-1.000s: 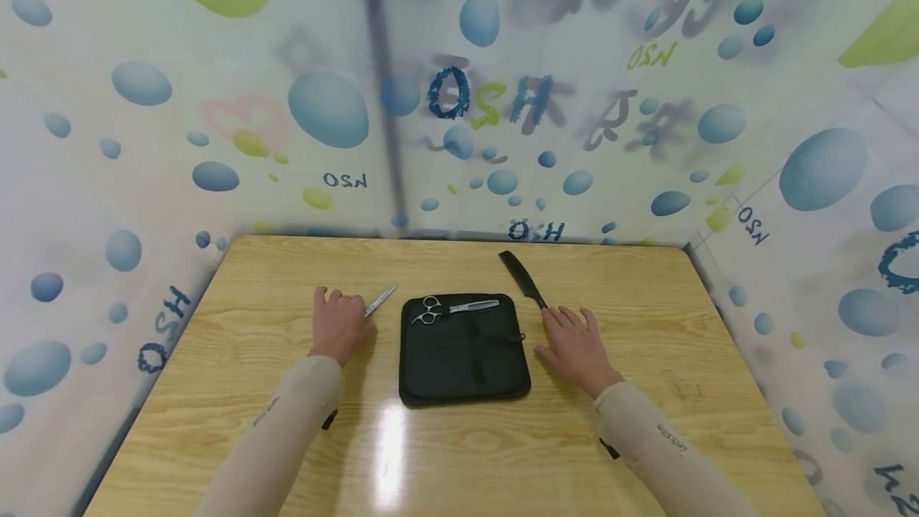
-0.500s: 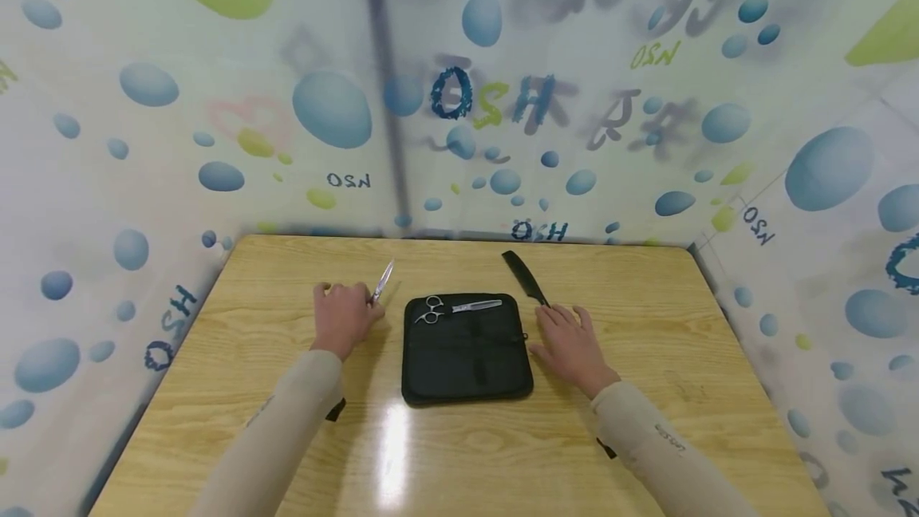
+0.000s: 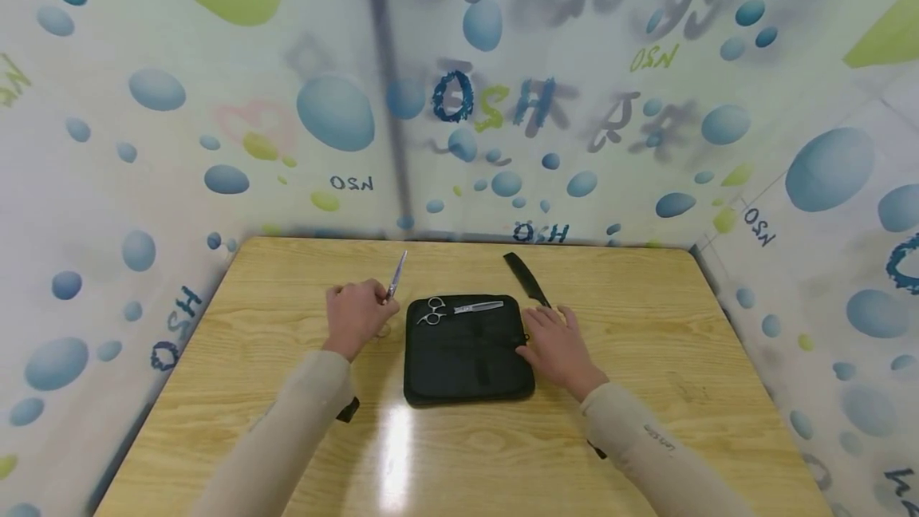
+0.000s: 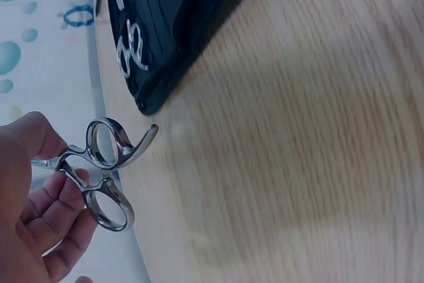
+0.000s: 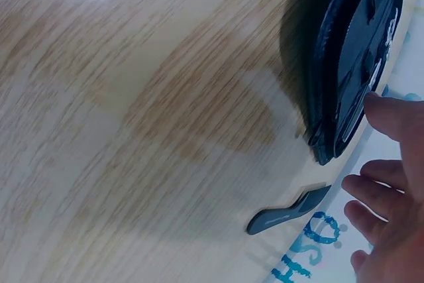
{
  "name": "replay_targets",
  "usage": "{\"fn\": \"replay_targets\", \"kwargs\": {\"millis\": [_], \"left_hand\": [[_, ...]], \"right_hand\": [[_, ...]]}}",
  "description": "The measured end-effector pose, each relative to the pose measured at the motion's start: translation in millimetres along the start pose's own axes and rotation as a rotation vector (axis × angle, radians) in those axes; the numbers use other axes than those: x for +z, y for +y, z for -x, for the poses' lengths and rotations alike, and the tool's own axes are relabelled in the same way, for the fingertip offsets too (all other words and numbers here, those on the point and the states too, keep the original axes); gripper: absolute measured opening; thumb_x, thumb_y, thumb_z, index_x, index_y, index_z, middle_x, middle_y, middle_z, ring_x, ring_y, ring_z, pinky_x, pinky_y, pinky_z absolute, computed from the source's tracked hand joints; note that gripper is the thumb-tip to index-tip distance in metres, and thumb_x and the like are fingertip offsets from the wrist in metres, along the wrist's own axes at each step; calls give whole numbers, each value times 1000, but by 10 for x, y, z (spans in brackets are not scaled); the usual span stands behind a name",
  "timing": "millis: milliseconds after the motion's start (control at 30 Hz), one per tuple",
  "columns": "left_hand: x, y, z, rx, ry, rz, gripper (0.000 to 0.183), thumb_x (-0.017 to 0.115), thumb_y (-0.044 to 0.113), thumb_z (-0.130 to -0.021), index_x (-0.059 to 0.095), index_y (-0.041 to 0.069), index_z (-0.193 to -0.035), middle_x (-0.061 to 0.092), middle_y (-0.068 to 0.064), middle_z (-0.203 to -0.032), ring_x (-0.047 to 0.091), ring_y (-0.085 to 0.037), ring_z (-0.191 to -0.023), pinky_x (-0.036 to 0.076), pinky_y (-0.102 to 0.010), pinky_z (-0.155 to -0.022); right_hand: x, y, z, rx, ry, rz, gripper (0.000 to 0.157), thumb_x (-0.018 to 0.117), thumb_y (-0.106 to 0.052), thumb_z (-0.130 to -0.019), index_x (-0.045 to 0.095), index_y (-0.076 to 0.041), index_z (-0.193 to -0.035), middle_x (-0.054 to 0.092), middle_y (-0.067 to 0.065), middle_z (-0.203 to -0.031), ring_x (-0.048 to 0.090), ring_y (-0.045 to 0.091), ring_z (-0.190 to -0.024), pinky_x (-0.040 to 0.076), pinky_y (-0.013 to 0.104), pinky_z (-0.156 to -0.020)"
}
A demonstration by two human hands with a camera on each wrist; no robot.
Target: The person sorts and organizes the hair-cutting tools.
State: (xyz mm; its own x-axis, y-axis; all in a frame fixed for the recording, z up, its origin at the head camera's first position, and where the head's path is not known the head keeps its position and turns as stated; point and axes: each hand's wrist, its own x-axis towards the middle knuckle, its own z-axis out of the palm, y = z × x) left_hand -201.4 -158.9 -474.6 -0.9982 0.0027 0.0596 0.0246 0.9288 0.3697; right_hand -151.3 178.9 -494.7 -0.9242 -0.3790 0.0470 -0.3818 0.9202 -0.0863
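My left hand pinches a pair of silver scissors near the pivot, left of the black zip case. Their blades point away from me; in the left wrist view the finger rings stick out past the fingers, free of them. On the case's upper part lies a second pair of silver scissors. My right hand is at the case's right edge with loosely extended fingers, its thumb overlapping the rim in the right wrist view. A black comb lies just beyond those fingertips.
Everything lies on a light wooden table. Behind it and at both sides stand pale walls with blue and green spots and lettering. A bright light reflection crosses the table in front of the case.
My left hand has lifted the scissors, turned their blades away from me and come right toward the case. My right hand has slid slightly left, from the comb's handle to the case's edge.
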Motion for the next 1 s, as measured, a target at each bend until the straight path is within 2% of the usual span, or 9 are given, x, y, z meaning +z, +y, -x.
{"fn": "replay_targets", "kwargs": {"millis": [133,367,533,733,867,1000], "left_hand": [[33,86,32,4,-2,63,18,64,33,-82,70,17,-88,73,3,-82,64,-27,-87,31,-60,-105],[101,245,96,81,43,131,11,65,28,-81,70,18,-82,71,6,-76,64,-23,-84,33,-60,-105],[171,315,118,126,50,162,15,65,29,-85,74,17,-86,73,4,-79,67,-21,-82,35,-58,-104],[175,415,149,150,68,223,15,70,31,-86,76,18,-87,75,4,-80,70,-18,-79,43,-53,-96],[151,512,184,141,49,277,15,72,33,-87,76,19,-84,76,4,-80,70,-14,-76,48,-46,-87],[167,591,220,134,38,334,16,73,35,-86,77,20,-84,75,6,-81,70,-13,-76,50,-43,-83]], "right_hand": [[-9,-59,-6,-5,9,-9,61,68,-39,-90,53,-8,-139,57,11,-139,48,30,-131,25,57,-115],[28,-164,-23,-38,24,-17,60,68,-39,-90,53,-9,-139,60,9,-134,51,28,-128,25,57,-115],[60,-241,-45,-64,30,-3,59,67,-40,-90,53,-10,-139,61,8,-134,52,27,-126,27,57,-114],[52,-301,-67,-73,27,9,58,67,-41,-90,54,-12,-139,61,7,-134,53,26,-125,28,56,-114],[27,-337,-87,-77,22,7,57,66,-41,-91,55,-12,-138,62,8,-134,53,26,-125,29,55,-113],[-13,-384,-109,-83,28,10,55,65,-42,-91,56,-12,-137,64,7,-130,54,25,-123,30,54,-113]]}}
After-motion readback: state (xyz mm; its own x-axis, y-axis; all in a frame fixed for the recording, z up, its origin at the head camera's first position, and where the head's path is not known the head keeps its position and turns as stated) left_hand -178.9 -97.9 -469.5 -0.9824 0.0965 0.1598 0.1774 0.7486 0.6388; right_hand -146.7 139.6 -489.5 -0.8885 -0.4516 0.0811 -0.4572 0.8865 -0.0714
